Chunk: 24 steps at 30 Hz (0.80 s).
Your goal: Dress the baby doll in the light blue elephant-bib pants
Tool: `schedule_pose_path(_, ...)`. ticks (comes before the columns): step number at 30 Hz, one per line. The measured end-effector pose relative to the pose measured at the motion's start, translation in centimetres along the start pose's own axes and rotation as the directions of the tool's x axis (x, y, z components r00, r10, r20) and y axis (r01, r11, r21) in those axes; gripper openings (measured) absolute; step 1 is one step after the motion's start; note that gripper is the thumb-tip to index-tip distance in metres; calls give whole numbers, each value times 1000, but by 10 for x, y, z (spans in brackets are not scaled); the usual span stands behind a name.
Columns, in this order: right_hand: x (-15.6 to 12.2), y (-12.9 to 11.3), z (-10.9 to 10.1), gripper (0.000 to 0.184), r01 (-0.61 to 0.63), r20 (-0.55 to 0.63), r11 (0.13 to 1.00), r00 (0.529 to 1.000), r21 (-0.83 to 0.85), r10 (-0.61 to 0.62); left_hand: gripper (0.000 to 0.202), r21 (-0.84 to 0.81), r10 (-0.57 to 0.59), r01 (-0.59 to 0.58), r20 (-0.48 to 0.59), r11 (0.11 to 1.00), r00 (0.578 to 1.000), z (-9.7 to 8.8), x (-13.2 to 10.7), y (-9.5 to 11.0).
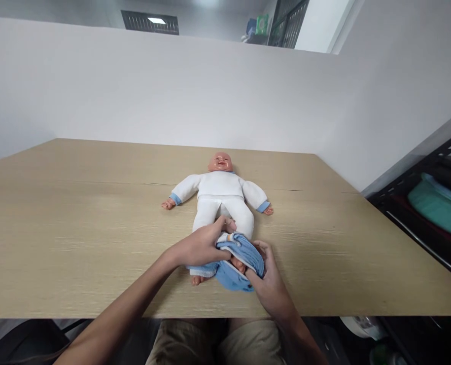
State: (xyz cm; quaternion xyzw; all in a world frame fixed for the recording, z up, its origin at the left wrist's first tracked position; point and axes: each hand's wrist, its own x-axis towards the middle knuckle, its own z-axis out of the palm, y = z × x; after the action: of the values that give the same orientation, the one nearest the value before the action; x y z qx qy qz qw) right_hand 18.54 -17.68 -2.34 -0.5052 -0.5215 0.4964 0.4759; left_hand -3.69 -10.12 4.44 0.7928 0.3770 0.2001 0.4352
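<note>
A baby doll (220,185) in a white top and white trousers lies on its back, head away from me, arms spread. Bunched blue doll pants (235,279) with white trim surround its lower legs. One foot (238,263) shows through the opening of the right leg; the other foot (197,280) pokes out below the cuff at left. My left hand (210,242) grips the left edge of the bunched cloth, thumb by the opening. On the opposite side my right hand (268,279) pinches the cloth, its thumb at the rim near the foot.
The doll rests near the front edge of a wide wooden table (96,228). A white wall (172,91) stands behind it. On the right is a black rack (419,228) holding folded green cloth (438,205). My knees are below the table edge.
</note>
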Motion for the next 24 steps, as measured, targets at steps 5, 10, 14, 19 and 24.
schedule_pose_path(5,12,-4,-6,53,53,14,998,998,18,-54,49,2,110,-111,-83,994,990,4,-6,-4)
schedule_pose_path(10,43,-2,-15,10,193,33,961,981,-199,-190,27,217,179,-145,-148,965,973,6,-5,-16)
schedule_pose_path(14,61,-12,-22,3,261,203,941,955,-215,-218,13,358,213,-143,-163,923,963,-1,-8,-18)
schedule_pose_path(19,62,-31,-39,26,281,421,954,881,-103,-214,49,333,178,-105,-196,937,964,-11,-29,-17)
schedule_pose_path(24,82,-30,-47,30,269,429,954,883,-133,-189,35,166,75,-28,-281,986,957,-18,-35,-36)
